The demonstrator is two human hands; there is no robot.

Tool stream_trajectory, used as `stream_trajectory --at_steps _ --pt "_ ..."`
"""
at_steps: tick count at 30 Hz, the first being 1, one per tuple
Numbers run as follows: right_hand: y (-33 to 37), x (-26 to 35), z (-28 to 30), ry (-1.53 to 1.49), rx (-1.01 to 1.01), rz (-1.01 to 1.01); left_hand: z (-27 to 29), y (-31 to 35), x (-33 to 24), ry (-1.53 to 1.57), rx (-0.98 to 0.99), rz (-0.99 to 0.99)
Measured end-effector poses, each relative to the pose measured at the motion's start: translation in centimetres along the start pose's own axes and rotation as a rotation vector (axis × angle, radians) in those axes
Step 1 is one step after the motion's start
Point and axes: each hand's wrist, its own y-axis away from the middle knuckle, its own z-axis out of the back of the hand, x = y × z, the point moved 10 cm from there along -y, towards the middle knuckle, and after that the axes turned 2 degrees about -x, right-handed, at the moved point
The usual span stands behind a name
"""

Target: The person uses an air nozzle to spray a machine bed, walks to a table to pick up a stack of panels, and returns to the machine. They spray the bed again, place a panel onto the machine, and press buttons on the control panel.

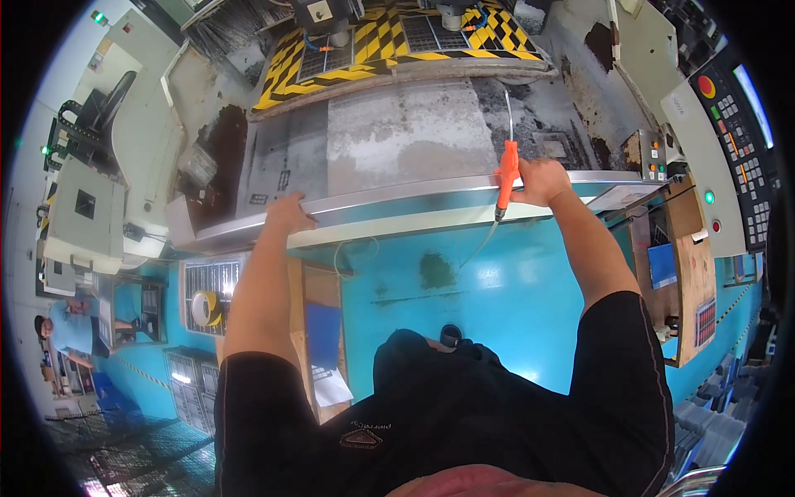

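Note:
My right hand (542, 182) is closed on an orange air blow gun (508, 170) at the machine's front edge. The gun's thin metal nozzle points away over the machine bed, and a pale hose (483, 244) hangs from its near end. My left hand (287, 214) rests on the metal front rail (397, 195), thumb apart from the fingers, holding nothing. Beyond the rail lies a grey machine bed (406, 137) with a wet, whitish film. Behind it stands a work table with yellow-and-black striped covering (381, 45).
A control panel (733, 141) with a red button stands at the right, a small button box (653, 156) beside the rail. Wooden shelves flank me, one holding a blue sheet (323, 331). Yellow tape (207, 308) hangs at the left. Another person (70, 327) is at far left.

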Motion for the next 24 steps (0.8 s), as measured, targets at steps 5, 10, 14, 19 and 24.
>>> stream_trajectory --at_steps 5,10,14,19,24 --pt "-0.02 -0.1 -0.1 0.006 -0.016 0.009 0.03 0.06 -0.02 0.003 0.015 0.007" --pt "-0.04 0.05 -0.3 -0.012 -0.013 0.029 -0.1 0.05 0.29 -0.025 0.015 0.035" --pt "-0.09 -0.15 -0.23 0.017 -0.012 0.004 -0.05 -0.09 0.09 -0.001 -0.01 0.0" --pt "-0.05 0.04 -0.3 -0.024 0.011 0.017 -0.53 -0.36 0.7 -0.026 0.014 0.039" --pt "-0.02 0.02 -0.04 0.004 -0.003 0.014 -0.49 -0.5 0.58 -0.005 -0.015 0.008"
